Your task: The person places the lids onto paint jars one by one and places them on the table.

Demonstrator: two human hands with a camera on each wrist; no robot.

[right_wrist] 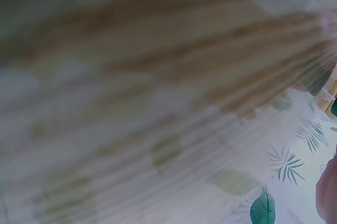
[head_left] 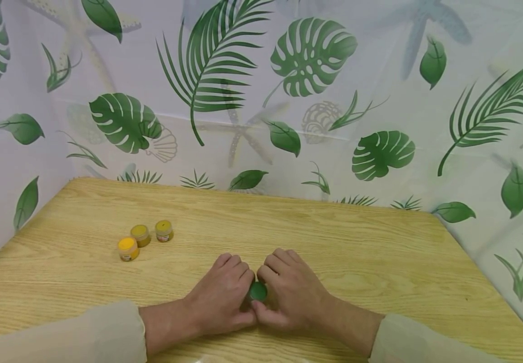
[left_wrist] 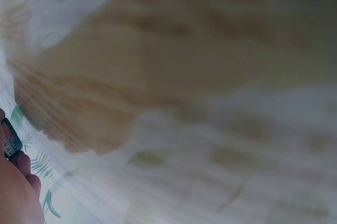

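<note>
A small green jar [head_left: 258, 291] sits between my two hands near the front middle of the table, its round green top facing up. My left hand [head_left: 222, 292] grips it from the left with curled fingers, and my right hand [head_left: 290, 292] holds it from the right; the thumbs come close together in front. Most of the jar's side is hidden by the fingers in the head view. At the left edge of the left wrist view, part of the jar [left_wrist: 10, 138] shows a printed label beside the fingers. Only a sliver of the right hand [right_wrist: 327, 192] appears in the right wrist view.
Three small jars stand at the left of the wood-grain table [head_left: 356, 242]: a bright yellow jar [head_left: 128, 249], a mustard jar [head_left: 140, 235] close behind it, and an olive-yellow jar [head_left: 164, 231] slightly apart. A leaf-patterned cloth [head_left: 243, 65] hangs behind the table.
</note>
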